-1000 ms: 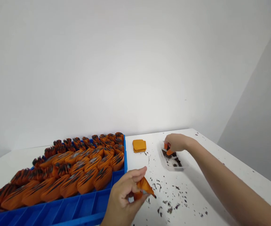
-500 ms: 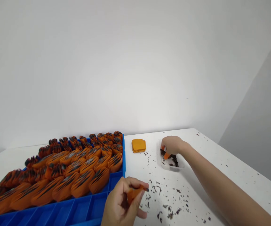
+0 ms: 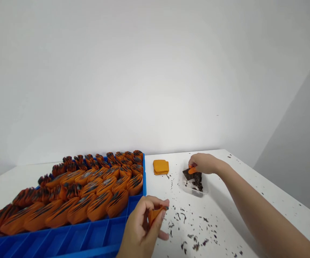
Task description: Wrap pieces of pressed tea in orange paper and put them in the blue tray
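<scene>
My left hand (image 3: 144,224) is closed around a small folded orange paper (image 3: 154,216) with a dark bit at its tip; the fingers cover part of it. Over a clear plastic container (image 3: 195,192) at the right, my right hand (image 3: 202,163) reaches down with orange covers on its fingertips. These fingers pinch a flat dark brown sheet (image 3: 188,175) inside the container. Crumbled dark flakes (image 3: 198,181) lie beside it there.
A blue compartment tray (image 3: 90,234) at the left holds rows of orange packets (image 3: 98,206) with dark filling. A stack of orange-yellow papers (image 3: 160,167) lies near the wall. Dark crumbs (image 3: 196,245) are scattered across the white table (image 3: 176,227).
My right hand has lifted slightly in the container, and more of the dark sheet shows under its fingers. My left hand keeps the orange paper and has barely moved. The view has shifted slightly.
</scene>
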A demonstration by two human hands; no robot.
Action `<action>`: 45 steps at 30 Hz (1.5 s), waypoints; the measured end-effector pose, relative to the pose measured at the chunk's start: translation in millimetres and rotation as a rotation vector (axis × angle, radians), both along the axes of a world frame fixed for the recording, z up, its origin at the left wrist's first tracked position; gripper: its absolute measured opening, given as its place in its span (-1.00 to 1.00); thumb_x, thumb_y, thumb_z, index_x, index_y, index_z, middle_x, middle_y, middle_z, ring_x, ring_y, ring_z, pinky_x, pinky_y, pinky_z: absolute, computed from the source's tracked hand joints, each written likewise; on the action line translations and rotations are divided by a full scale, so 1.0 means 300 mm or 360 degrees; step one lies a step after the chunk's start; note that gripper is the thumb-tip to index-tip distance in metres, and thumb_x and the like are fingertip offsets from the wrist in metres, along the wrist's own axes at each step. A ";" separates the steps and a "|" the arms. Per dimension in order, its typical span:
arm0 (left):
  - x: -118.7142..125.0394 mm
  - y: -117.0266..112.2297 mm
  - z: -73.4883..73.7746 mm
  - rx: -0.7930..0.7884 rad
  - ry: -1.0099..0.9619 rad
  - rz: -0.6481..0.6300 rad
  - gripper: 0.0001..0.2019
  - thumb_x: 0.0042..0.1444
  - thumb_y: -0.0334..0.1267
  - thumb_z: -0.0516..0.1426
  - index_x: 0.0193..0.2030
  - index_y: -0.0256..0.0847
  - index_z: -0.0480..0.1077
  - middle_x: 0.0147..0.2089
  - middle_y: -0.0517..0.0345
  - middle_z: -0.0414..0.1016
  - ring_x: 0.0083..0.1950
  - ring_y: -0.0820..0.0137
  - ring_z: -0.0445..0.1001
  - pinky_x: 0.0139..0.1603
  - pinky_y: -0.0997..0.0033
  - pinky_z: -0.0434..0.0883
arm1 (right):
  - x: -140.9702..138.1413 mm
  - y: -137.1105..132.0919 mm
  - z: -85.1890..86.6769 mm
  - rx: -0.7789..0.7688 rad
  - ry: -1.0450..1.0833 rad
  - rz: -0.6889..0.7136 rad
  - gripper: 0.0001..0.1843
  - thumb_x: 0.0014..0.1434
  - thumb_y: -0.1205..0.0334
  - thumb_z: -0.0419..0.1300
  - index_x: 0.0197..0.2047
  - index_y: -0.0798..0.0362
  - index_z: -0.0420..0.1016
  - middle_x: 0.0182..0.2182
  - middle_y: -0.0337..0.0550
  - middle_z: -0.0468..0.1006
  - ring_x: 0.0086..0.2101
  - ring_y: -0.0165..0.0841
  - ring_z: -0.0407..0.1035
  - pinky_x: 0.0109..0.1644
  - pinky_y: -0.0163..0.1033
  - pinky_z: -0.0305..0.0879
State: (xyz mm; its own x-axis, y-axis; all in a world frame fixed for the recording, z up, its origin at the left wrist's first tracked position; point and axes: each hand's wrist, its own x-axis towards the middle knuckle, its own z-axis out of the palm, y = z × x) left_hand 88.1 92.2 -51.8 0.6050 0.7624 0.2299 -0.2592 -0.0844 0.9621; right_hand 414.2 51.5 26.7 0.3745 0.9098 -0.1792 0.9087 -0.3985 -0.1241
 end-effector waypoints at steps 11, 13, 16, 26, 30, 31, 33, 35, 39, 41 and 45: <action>-0.002 0.005 -0.003 0.0028 0.0063 0.0041 -0.57 0.26 0.16 0.32 -0.28 -0.16 0.37 0.09 -0.04 0.64 0.05 0.06 0.66 -0.53 0.30 0.75 | -0.124 -0.035 0.092 0.0881 0.0598 0.0463 -0.51 0.36 -0.22 0.26 -0.41 0.00 0.47 -0.36 -0.25 0.33 -0.41 -0.39 0.13 -0.34 -0.23 0.10; 0.001 0.004 -0.003 0.0007 0.0014 0.0051 -0.56 0.25 0.17 0.33 -0.29 -0.16 0.36 0.10 -0.06 0.65 0.14 -0.01 0.63 -0.49 0.27 0.77 | -0.194 -0.030 0.092 0.1083 0.0930 0.0609 -0.40 0.31 -0.23 0.34 -0.52 0.01 0.30 -0.43 -0.32 0.20 -0.45 -0.42 0.04 -0.37 -0.22 0.06; 0.003 0.004 -0.001 -0.0026 -0.0032 0.0069 -0.55 0.25 0.16 0.34 -0.27 -0.14 0.31 0.12 -0.06 0.65 0.22 -0.02 0.60 -0.44 0.29 0.78 | -0.295 -0.030 0.086 0.1166 0.1263 0.0779 -0.40 0.31 -0.13 0.40 -0.54 0.00 0.23 -0.43 -0.34 0.18 -0.43 -0.42 0.06 -0.34 -0.20 0.09; -0.004 0.006 -0.008 -0.0116 -0.0040 0.0073 -0.49 0.15 0.07 0.44 -0.10 -0.08 0.24 0.17 0.01 0.60 -0.05 0.19 0.65 -0.42 0.22 0.78 | -0.411 -0.024 0.036 0.1241 0.1529 0.0891 -0.35 0.29 0.02 0.47 -0.54 0.01 0.10 -0.41 -0.31 0.25 -0.39 -0.42 0.16 -0.32 -0.21 0.15; -0.004 0.004 -0.008 -0.0125 -0.0015 0.0050 -0.46 0.10 0.06 0.48 -0.06 -0.09 0.27 0.17 0.02 0.61 -0.17 0.31 0.61 -0.43 0.30 0.77 | -0.412 -0.006 0.018 0.1264 0.1561 0.0948 -0.37 0.33 0.02 0.44 -0.52 0.01 0.11 -0.42 -0.31 0.31 -0.38 -0.42 0.17 -0.31 -0.21 0.15; -0.004 0.004 -0.008 -0.0125 -0.0011 0.0048 -0.46 0.09 0.07 0.48 -0.06 -0.09 0.28 0.17 0.02 0.61 -0.19 0.34 0.59 -0.44 0.32 0.76 | -0.414 -0.004 0.016 0.1251 0.1565 0.0964 -0.37 0.34 0.00 0.43 -0.52 0.01 0.11 -0.43 -0.30 0.33 -0.38 -0.41 0.16 -0.31 -0.21 0.15; -0.004 0.004 -0.008 -0.0122 0.0002 0.0052 -0.45 0.08 0.09 0.48 -0.06 -0.10 0.30 0.14 0.03 0.60 -0.21 0.36 0.56 -0.45 0.34 0.75 | -0.419 -0.001 0.013 0.1223 0.1546 0.0983 -0.35 0.34 -0.02 0.42 -0.53 0.00 0.10 -0.46 -0.30 0.34 -0.38 -0.40 0.16 -0.30 -0.20 0.15; -0.004 0.004 -0.009 -0.0115 0.0023 0.0063 -0.46 0.07 0.09 0.48 -0.06 -0.10 0.32 0.06 0.07 0.59 -0.24 0.38 0.52 -0.47 0.33 0.74 | -0.422 0.000 0.012 0.1215 0.1492 0.0987 -0.33 0.32 -0.04 0.44 -0.54 0.01 0.09 -0.48 -0.32 0.30 -0.39 -0.40 0.14 -0.32 -0.21 0.12; -0.007 0.008 -0.013 -0.0039 0.0078 0.0089 -0.52 0.11 0.05 0.45 -0.07 -0.11 0.33 -0.23 0.25 0.46 -0.36 0.44 0.44 -0.49 0.38 0.69 | -0.417 0.000 0.012 0.1218 0.1353 0.0998 -0.33 0.26 -0.04 0.50 -0.55 0.04 0.14 -0.46 -0.37 0.17 -0.41 -0.44 0.05 -0.37 -0.25 0.00; -0.009 0.014 -0.020 0.0007 0.0105 0.0090 -0.55 0.15 0.02 0.43 -0.05 -0.12 0.34 -0.27 0.29 0.41 -0.42 0.48 0.42 -0.47 0.40 0.66 | -0.409 -0.001 0.014 0.1212 0.1293 0.1014 -0.43 0.27 -0.06 0.48 -0.52 0.05 0.32 -0.44 -0.36 0.15 -0.41 -0.43 0.06 -0.38 -0.26 0.00; -0.017 0.036 -0.039 0.0088 0.0177 0.0003 -0.64 0.26 -0.04 0.35 -0.01 -0.13 0.34 -0.21 0.25 0.42 -0.43 0.49 0.44 -0.45 0.42 0.62 | -0.398 -0.009 0.025 0.1174 0.1178 0.1049 -0.64 0.34 -0.14 0.40 -0.28 -0.01 0.66 -0.41 -0.35 0.14 -0.41 -0.43 0.09 -0.39 -0.28 0.04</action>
